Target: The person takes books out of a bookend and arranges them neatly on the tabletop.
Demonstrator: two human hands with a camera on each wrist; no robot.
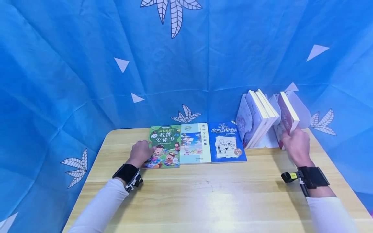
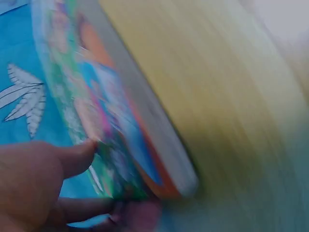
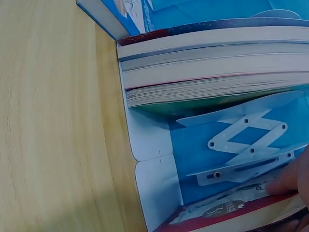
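Observation:
My left hand (image 1: 141, 153) is at the left edge of a green picture-covered book (image 1: 167, 152) lying on the table. In the left wrist view the thumb is on its cover and the fingers are at its edge, pinching it. At the far right, my right hand (image 1: 298, 147) grips a red-covered book (image 1: 287, 113) that stands upright in the right section of a white expandable book rack (image 3: 153, 188). The right wrist view shows a thumb against that book's cover (image 3: 236, 208). Part of the right hand is outside this view.
A light blue and white book (image 1: 193, 158) and a blue comic-style book (image 1: 228, 142) lie in a row beside the green one. Several books (image 1: 262, 113) stand in the rack's left section. A scissor linkage (image 3: 248, 133) joins its two sections. Blue cloth (image 1: 186, 64) hangs behind the wooden table (image 1: 204, 191).

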